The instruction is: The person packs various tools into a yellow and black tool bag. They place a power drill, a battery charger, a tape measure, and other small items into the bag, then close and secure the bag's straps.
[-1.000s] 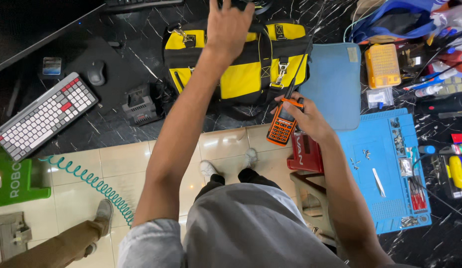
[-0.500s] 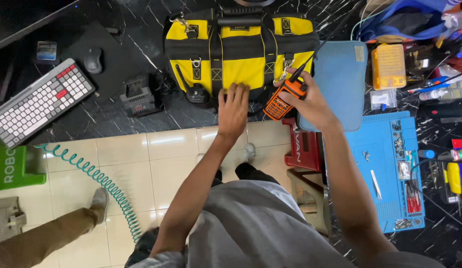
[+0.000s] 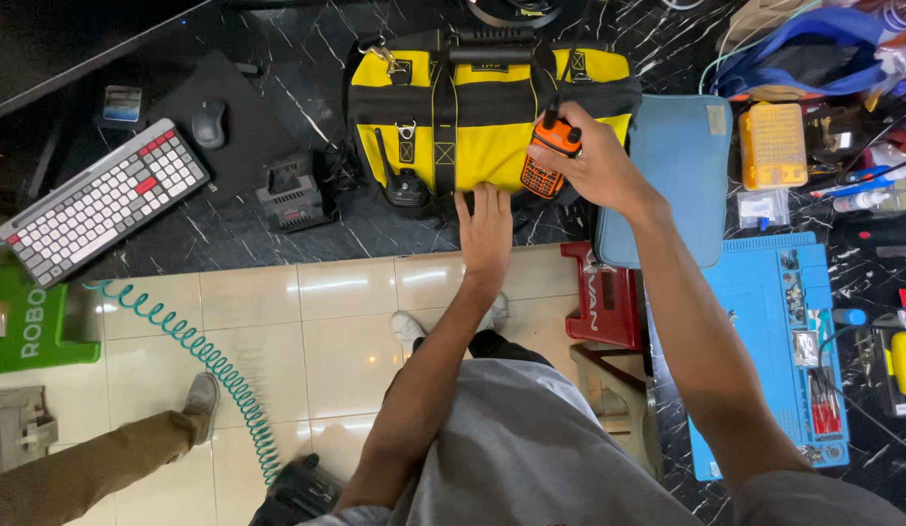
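Two hands at the yellow tool bag [image 3: 472, 107], upper centre: left hand [image 3: 485, 229] flat, fingers spread on its front; right hand [image 3: 594, 166] clasps an orange meter [image 3: 547, 156], apparently stowing, needing an opened pocket.

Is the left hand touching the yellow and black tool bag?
Touching: the head view shows the left hand lying flat on the tool bag's front edge, no gap visible.

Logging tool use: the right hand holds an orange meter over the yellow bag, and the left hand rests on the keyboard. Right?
Not quite. The left hand rests on the yellow bag, not the keyboard, as the head view shows. The right hand does hold the orange meter over the bag.
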